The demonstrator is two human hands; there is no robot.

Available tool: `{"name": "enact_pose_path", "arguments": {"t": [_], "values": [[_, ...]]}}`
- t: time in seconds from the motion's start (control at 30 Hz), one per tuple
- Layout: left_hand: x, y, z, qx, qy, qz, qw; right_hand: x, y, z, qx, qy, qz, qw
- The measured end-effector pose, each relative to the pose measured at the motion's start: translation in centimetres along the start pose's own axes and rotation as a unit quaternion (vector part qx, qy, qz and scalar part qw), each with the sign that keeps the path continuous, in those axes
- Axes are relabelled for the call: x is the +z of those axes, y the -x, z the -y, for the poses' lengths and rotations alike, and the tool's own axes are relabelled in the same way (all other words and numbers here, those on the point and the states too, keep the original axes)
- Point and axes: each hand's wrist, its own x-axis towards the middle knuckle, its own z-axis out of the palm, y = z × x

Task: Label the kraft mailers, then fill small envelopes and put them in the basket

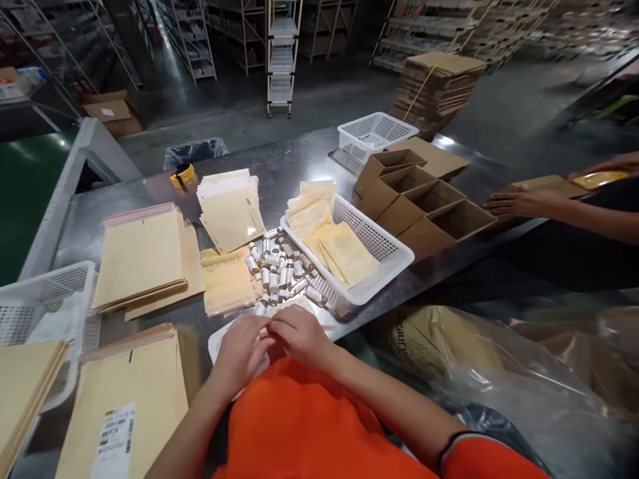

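Close to my body at the table's near edge, my left hand and my right hand meet with fingers bent. Whatever they pinch between them is mostly hidden behind the fingers. Just beyond lies a heap of small labelled bottles. To the heap's right stands a white perforated basket with folded yellowish padded envelopes in it. Left of the bottles is a small stack of padded envelopes. A white tray shows partly under my left hand.
More envelope stacks cover the left side, beside another white basket. Open cardboard boxes stand at the right, with an upper white basket behind. A co-worker's hand rests on cardboard. Plastic-wrapped bags lie at my right.
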Motion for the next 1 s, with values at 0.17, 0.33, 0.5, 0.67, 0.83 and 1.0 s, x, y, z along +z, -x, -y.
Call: {"name": "enact_pose_path", "arguments": {"t": [0.17,0.33,0.5,0.67,0.83,1.0], "values": [[2.6,-0.2,-0.5,-0.014,0.032,-0.027,0.999,-0.9,-0.8,1.1,0.016,-0.066,-0.056,0.996],[1.8,-0.3,-0.9,-0.028,0.077,-0.062,0.995,-1.2,-0.7,1.4,0.048,-0.090,-0.052,0.993],[0.8,-0.3,-0.8,-0.032,0.070,-0.023,0.997,-0.6,-0.3,1.7,0.068,-0.131,-0.049,0.988],[1.6,0.4,-1.3,-0.025,0.075,-0.022,0.997,-1.0,-0.7,2.3,0.090,-0.154,-0.015,0.984],[1.4,1.4,-1.3,-0.013,0.007,-0.171,0.985,-1.8,-1.3,2.3,0.074,-0.099,0.018,0.992],[-2.3,2.1,0.6,-0.027,-0.054,-0.373,0.926,-3.4,0.6,-0.5,0.110,-0.031,0.054,0.992]]}}
